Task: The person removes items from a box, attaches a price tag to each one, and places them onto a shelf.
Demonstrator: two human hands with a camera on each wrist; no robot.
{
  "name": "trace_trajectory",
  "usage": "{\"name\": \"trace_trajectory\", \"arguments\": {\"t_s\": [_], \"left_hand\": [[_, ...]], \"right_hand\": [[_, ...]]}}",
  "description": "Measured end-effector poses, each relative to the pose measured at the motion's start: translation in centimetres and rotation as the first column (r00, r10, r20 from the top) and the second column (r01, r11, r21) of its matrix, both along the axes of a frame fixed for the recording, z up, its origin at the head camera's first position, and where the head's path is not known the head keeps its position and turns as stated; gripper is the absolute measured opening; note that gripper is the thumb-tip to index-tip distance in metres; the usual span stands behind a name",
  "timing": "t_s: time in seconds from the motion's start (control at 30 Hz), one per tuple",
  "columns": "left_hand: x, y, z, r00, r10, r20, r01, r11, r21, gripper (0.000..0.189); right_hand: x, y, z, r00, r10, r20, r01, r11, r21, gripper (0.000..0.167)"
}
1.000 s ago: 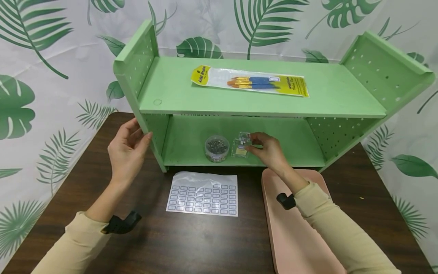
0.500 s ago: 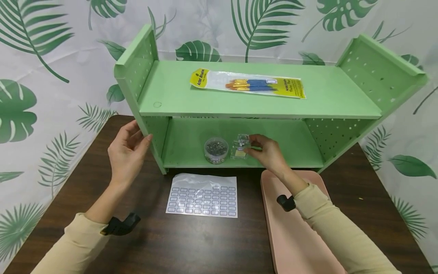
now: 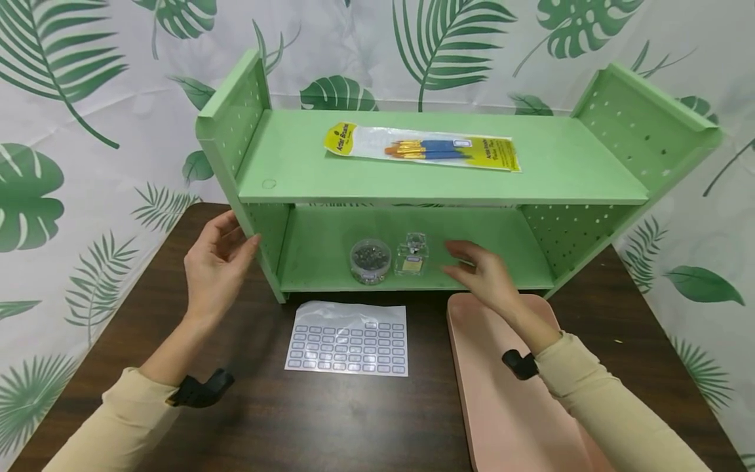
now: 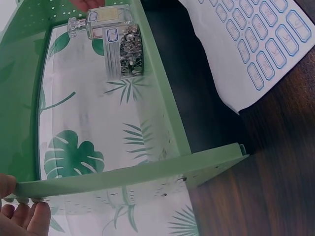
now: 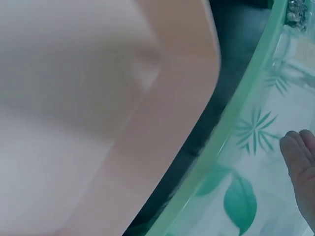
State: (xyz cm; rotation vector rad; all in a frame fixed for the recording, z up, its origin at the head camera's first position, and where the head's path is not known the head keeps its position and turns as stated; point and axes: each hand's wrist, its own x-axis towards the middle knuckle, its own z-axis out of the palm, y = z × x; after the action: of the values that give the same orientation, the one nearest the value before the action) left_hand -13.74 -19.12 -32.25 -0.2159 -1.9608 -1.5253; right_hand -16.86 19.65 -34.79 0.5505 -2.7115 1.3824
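My left hand (image 3: 215,265) grips the front edge of the left side panel of the green shelf (image 3: 413,187), thumb on one face and fingers on the other, as the left wrist view also shows. My right hand (image 3: 485,274) holds nothing; its thumb and fingers are apart, a little right of a clear glass perfume bottle (image 3: 411,257). The bottle stands upright on the lower shelf and bears a small label. Just left of it sits a round clear tub (image 3: 370,261) of small metal pieces, also labelled. In the left wrist view, both bottle (image 4: 109,22) and tub (image 4: 123,53) show from the side.
A packet of artist brushes (image 3: 421,148) lies on the upper shelf. In front of the shelf, a sheet of stickers (image 3: 347,341) rests on the dark wooden table (image 3: 348,426). A pink tray (image 3: 501,393) lies beneath my right forearm.
My right hand has let go of the perfume bottle and moved away to the right. The bottle stays standing beside the tub. My left hand keeps its grip on the shelf.
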Motion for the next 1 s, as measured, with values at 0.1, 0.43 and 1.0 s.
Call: {"name": "trace_trajectory", "arguments": {"t_s": [0.1, 0.43, 1.0], "left_hand": [[0.0, -0.2, 0.1, 1.0, -0.006, 0.003, 0.006, 1.0, -0.024, 0.039], [1.1, -1.2, 0.8, 0.998, 0.002, -0.063, -0.007, 0.998, -0.068, 0.051], [1.9, 2.1, 3.3, 0.739, -0.586, -0.332, 0.236, 0.687, -0.687, 0.056]], "right_hand": [[0.9, 1.4, 0.0, 1.0, -0.019, -0.011, 0.02, 0.999, 0.033, 0.044], [4.1, 5.0, 1.0, 0.995, -0.054, -0.09, 0.067, 0.986, 0.152, 0.044], [5.7, 5.8, 3.5, 0.939, 0.049, -0.339, 0.049, 0.96, 0.276, 0.057]]}}
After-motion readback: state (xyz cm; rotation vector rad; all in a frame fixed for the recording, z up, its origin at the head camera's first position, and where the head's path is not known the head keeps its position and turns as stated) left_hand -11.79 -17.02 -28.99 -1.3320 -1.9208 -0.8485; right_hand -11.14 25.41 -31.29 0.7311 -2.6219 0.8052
